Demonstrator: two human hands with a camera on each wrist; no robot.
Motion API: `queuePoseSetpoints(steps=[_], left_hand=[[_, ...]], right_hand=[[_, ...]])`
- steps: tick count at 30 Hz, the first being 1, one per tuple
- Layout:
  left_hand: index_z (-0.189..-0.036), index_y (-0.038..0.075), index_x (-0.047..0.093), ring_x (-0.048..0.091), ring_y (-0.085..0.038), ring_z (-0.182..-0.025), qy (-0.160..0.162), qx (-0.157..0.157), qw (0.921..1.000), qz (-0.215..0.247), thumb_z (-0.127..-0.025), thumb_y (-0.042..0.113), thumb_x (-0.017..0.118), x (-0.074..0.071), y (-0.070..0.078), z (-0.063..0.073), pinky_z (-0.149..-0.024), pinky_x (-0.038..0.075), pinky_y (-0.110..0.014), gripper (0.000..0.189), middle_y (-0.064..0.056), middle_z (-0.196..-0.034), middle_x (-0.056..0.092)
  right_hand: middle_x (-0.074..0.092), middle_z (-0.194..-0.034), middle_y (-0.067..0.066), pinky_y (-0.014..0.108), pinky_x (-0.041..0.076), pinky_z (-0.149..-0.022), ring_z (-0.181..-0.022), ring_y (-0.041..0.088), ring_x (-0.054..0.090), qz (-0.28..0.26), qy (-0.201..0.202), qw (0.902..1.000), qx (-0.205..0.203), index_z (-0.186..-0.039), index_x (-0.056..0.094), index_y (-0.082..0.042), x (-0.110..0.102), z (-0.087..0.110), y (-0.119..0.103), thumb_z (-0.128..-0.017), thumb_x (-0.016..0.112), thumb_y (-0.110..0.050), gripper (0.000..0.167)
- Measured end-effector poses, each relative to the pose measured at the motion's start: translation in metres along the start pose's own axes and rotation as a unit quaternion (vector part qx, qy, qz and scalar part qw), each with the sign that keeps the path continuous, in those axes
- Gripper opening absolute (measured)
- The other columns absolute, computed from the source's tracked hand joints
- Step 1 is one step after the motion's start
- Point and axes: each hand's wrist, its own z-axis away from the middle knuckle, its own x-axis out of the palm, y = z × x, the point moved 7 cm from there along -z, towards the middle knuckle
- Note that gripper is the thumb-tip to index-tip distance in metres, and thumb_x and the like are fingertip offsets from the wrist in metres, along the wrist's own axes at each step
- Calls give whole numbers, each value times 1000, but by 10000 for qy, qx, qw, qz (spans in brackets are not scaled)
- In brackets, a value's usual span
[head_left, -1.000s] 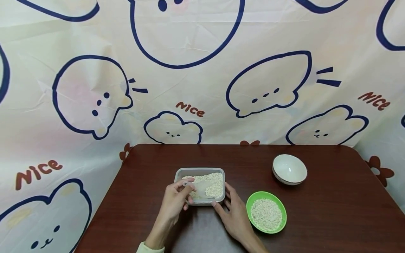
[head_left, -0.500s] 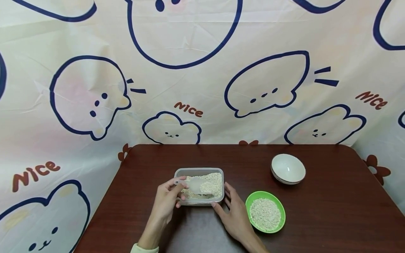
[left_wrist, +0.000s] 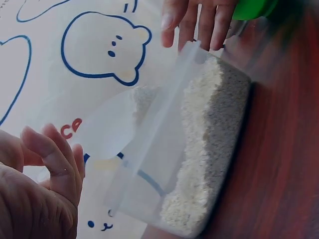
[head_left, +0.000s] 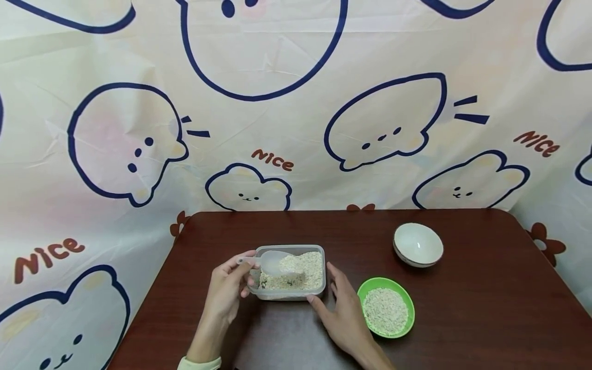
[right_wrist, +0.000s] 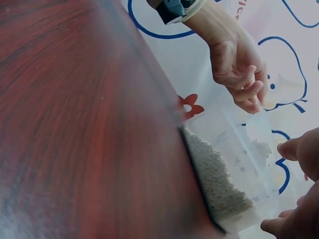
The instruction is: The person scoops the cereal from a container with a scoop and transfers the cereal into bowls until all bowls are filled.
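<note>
First, at far left, the pale printed backdrop [head_left: 273, 46] carries the brown-red word "Nice" [head_left: 49, 255] above a rabbit-like face outlined in navy. Next comes a light sleeve [head_left: 199, 364], and from it the left hand [head_left: 225, 289], its grip narrow: thumb and fingers pinch the handle of a translucent scoop [head_left: 272, 263]. The scoop is held above the left part of a clear rectangular container [head_left: 289, 295], its far end loaded with pale flakes. More flakes [head_left: 313, 270] lie in the container, heaped higher toward its right, and show through the wall in both wrist views. Behind the container, a smaller second "Nice" [head_left: 273, 160] reads on the backdrop. At the container's right wall is the right hand [head_left: 346, 314], its grip wide: the fingers extend along that side and the thumb lies at the near right corner. Just beside this hand, a green bowl [head_left: 410, 314] filled with similar flakes stands on the dark red-brown surface [head_left: 485, 308]. Farther back and to the right sits a white bowl [head_left: 418, 244] with a dark rim line. Rightmost, a third "Nice" [head_left: 536, 144] slants above another outlined face.
</note>
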Motion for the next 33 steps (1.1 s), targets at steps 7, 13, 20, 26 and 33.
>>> queuePoseSetpoints(steps=[7,13,20,26,33], left_hand=[[-134,-1,66,52,-4,-57,-14,130,9999,88,-106,6,63,-4,12,2,-44,36,-16,30,3,-85,74],[-129,5,70,52,-4,-56,-100,181,9995,240,-105,8,65,-1,19,2,-44,35,-15,25,3,-85,75],[-134,2,67,51,-2,-55,-336,198,9987,332,-105,8,64,17,21,3,-43,34,-14,30,5,-86,74],[-136,0,66,51,-3,-54,-537,58,9978,397,-104,8,63,40,16,4,-42,32,-15,33,4,-86,74],[-137,-3,65,52,-4,-54,-836,-72,9957,389,-104,9,63,66,9,7,-43,33,-15,35,4,-88,74]], right_hand=[[47,-165,19,44,47,-118,-153,38,47,-118,-82,9999,-36,-161,42,-4,-14,2,-11,-95,84,-21,80],[45,-167,17,42,46,-118,-156,36,44,-119,-46,9998,-123,-162,42,-8,-32,4,-15,-95,85,-21,81],[46,-167,14,44,49,-117,-154,35,47,215,-60,9997,38,-162,42,-13,-55,9,-10,-95,85,-23,81],[50,-165,10,44,54,-113,-147,33,56,766,171,9969,-1,-162,44,-17,-80,18,-5,-92,87,-24,82],[55,-161,6,-3,32,-105,-140,27,58,1329,580,9891,-252,-161,46,-19,-109,30,4,-91,89,-29,83]])
